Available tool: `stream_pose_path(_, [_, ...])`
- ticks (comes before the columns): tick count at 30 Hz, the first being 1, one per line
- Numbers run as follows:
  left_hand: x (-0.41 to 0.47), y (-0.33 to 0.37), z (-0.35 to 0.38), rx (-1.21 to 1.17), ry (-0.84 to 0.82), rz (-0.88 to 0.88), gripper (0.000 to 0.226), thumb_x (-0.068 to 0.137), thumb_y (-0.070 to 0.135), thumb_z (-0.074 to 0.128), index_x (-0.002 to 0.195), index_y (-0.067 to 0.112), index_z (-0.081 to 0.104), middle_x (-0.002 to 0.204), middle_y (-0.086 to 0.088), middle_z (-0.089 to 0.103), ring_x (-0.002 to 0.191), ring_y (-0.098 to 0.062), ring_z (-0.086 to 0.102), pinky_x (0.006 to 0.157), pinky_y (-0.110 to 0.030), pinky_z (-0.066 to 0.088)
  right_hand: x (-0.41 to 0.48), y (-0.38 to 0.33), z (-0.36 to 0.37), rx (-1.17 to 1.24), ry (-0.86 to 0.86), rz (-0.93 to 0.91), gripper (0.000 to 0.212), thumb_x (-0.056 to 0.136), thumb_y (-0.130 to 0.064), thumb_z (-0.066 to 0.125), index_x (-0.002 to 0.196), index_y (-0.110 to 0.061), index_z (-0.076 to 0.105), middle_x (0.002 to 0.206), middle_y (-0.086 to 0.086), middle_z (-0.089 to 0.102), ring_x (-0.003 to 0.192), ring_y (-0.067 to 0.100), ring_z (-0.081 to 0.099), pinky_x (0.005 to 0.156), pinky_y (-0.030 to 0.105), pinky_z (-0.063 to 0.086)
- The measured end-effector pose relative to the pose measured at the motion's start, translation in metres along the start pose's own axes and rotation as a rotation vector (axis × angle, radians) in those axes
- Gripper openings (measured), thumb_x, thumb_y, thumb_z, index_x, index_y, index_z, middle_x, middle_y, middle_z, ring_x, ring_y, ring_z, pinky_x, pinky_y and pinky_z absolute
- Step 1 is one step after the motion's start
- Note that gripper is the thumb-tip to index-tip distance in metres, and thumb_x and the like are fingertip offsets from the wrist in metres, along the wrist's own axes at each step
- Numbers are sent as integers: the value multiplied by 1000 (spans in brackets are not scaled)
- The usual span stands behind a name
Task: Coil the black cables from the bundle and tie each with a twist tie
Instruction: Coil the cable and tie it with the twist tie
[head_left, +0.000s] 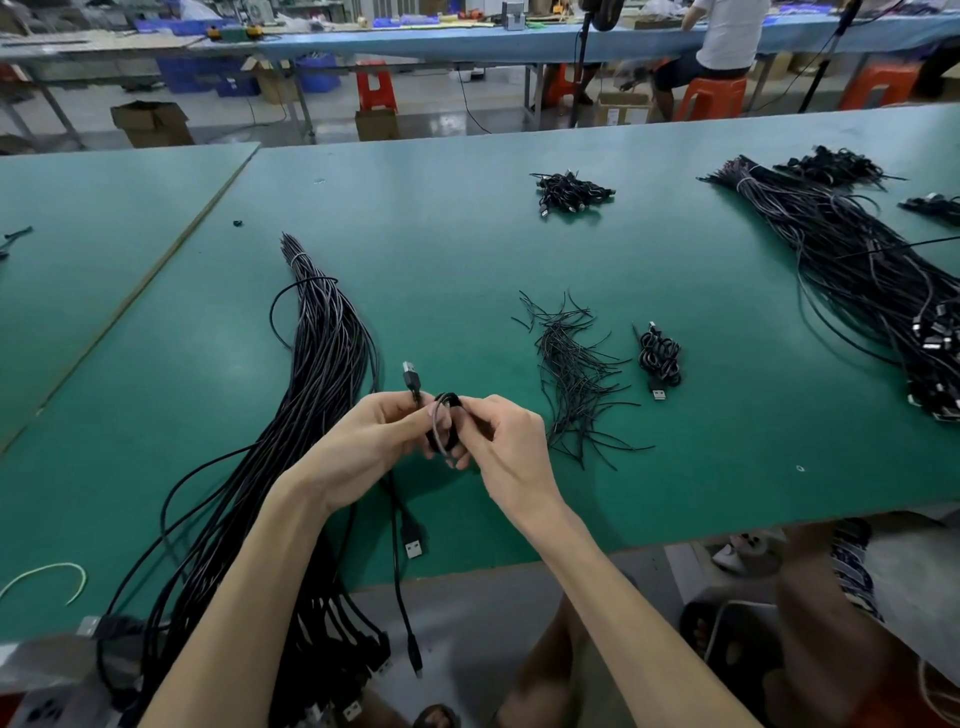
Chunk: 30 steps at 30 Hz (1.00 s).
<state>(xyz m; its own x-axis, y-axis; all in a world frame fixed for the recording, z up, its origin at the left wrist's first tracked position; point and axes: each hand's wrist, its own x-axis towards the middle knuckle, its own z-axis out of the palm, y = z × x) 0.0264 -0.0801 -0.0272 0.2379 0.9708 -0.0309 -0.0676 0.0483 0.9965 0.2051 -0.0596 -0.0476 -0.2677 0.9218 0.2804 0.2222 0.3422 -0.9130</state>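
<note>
A long bundle of black cables lies on the green table top left of centre. A loose pile of black twist ties lies right of centre, with one tied black cable coil just right of it. Between bundle and pile, lower middle, the left hand and right hand hold a small black cable loop.

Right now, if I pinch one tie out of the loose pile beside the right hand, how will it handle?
The twist ties are thin and lie criss-crossed, so neighbours will probably drag along. Several show kinks and curved ends, so each likely holds whatever bend you give. Probably very light.
</note>
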Motion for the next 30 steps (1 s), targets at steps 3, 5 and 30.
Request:
stream_pose_path(3, [-3,4,3,-40,-65,-6,47,101,50,52,96,6,68,96,-13,67,89,-23,64,81,-32,52,0,0,1,-59,4,-5,20,105,-11,59,105,-6,78,86,8,64,58,14,66,58,22,58])
stream_pose_path(5, [-3,3,2,-1,-64,-5,45,96,50,64,98,6,69,98,-10,68,93,-24,63,86,-38,51,0,0,3,-123,3,-24,20,105,-12,59,108,-7,78,88,8,65,63,18,66,60,25,59])
stream_pose_path(30, [0,-5,1,-29,122,32,15,90,19,69,89,10,81,89,-13,74,77,-20,70,63,-25,58,2,-2,6,-103,-187,-53,24,108,-11,46,111,-8,70,89,5,57,72,-3,56,66,8,43])
